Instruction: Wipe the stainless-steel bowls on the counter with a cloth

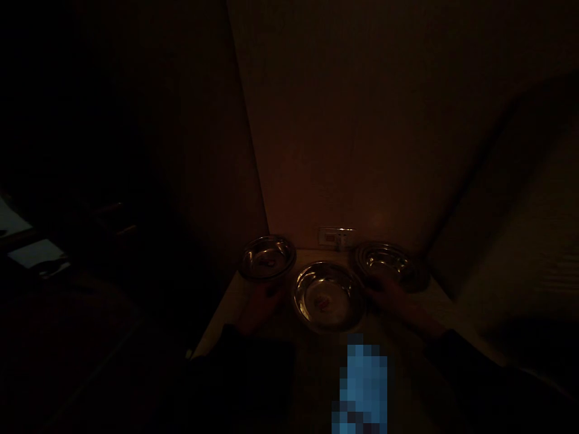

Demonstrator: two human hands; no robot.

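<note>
The middle bowl (329, 296) sits on the worktop (225, 306) between the left hand (262, 301) and the right hand (383, 290). It is too dark to tell whether either hand grasps anything.

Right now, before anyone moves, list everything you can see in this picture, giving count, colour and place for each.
Middle bowl: one, silvery, front centre of the table
Left bowl: at least one, silvery, table's back left
Right bowls: several nested, exact count unclear, silvery, back right
Table: one, dim brown, under the bowls
Wall plate: one, dim brownish, low on the wall
Wall: one behind the table, reddish brown
Pale patches: at least two, greyish, far left, unclear
Blocky patch: one, blue, bottom, unidentifiable
Hands: two, dim reddish; left near left bowl, right beside middle bowl
</note>
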